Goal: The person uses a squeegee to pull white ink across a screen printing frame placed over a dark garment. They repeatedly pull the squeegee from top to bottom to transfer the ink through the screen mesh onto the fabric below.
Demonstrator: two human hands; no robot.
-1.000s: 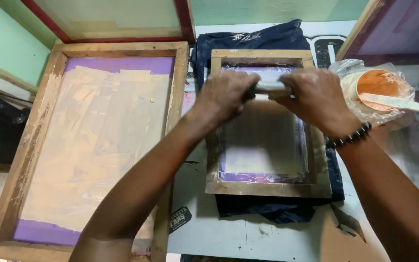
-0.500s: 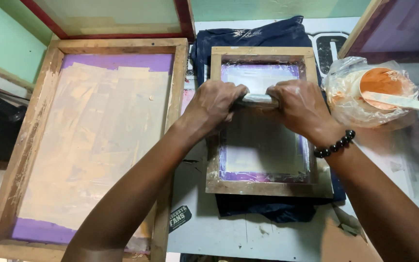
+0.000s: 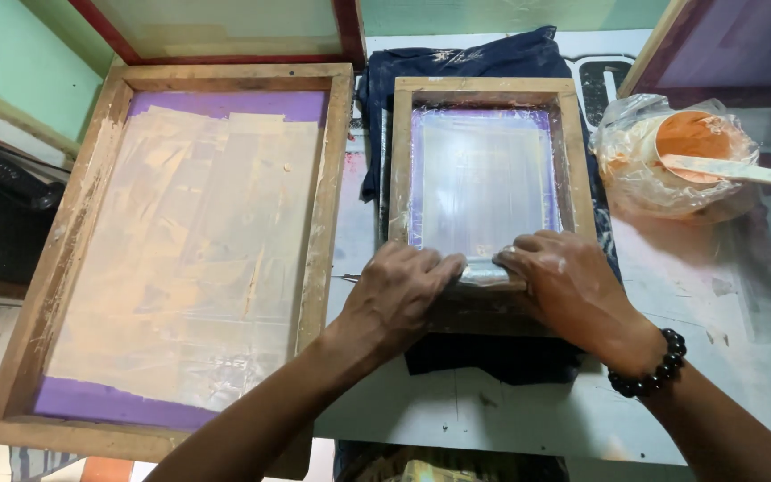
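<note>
— Moved since last frame: both hands pulled down from top of small wooden screen frame point(image 3: 485, 98) to its near edge, squeegee point(image 3: 482, 270) dragged along. Mesh behind now bare and shiny.

— Left hand point(image 3: 399, 299)?

— Closed, fingers curled over squeegee's left end, gripping. Right hand point(image 3: 568, 290) same on right end, closed tight. Black bead bracelet point(image 3: 649, 370) on right wrist.

— Squeegee where?

— Between both hands, lying across bottom of mesh, touching it, mostly hidden by fingers.

— Under frame?

— Dark blue garment point(image 3: 466, 58), sticking out at top and bottom.

— Rest?

— Large wooden screen frame point(image 3: 332, 178) just left, purple-edged mesh. Orange ink tub in plastic bag point(image 3: 644, 174) at right, white spatula point(image 3: 742, 170) resting in it. White table point(image 3: 493, 419) below.
</note>
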